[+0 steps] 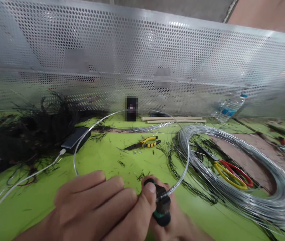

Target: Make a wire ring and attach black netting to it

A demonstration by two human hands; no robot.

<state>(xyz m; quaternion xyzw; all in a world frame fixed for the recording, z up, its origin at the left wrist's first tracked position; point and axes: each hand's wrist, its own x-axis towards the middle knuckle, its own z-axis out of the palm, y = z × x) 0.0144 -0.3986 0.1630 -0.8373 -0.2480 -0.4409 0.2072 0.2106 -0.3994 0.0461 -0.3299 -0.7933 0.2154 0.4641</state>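
And the right hand (176, 214) is gripping a black-and-green tool (162, 202), which is sitting left of the wire coil (253, 206) and nearer the viewer. Its long axis is slanting, far end toward the left, near end toward the right. From its right side a silver wire loop (74, 157) is emerging, pointing up and away, passing over the coil's left edge, then arching wide leftward and dropping behind the left hand (97, 207). The loop's broad span is running sideways, out beyond both hands.

The left hand, left of the coil, is sitting clenched, thumb pressing on the tool; whether those fingers are also pinching wire, we cannot tell!

Containers now: a clear bottle (230, 110), blue-capped, is tilting beyond the coil, its top leaning right; its contents we cannot make out. Inside the coil, red-and-yellow scissors (217, 164) are lying, handles toward the near right.

Left of the coil, yellow-handled pliers (142, 144) are resting on the green tabletop (132, 160), jaws pointing left. Farther left, a dark rectangular device (74, 139) is sitting beside tangled dark strands (31, 134).

The tool itself is lying between left thumb and right hand, touching both.
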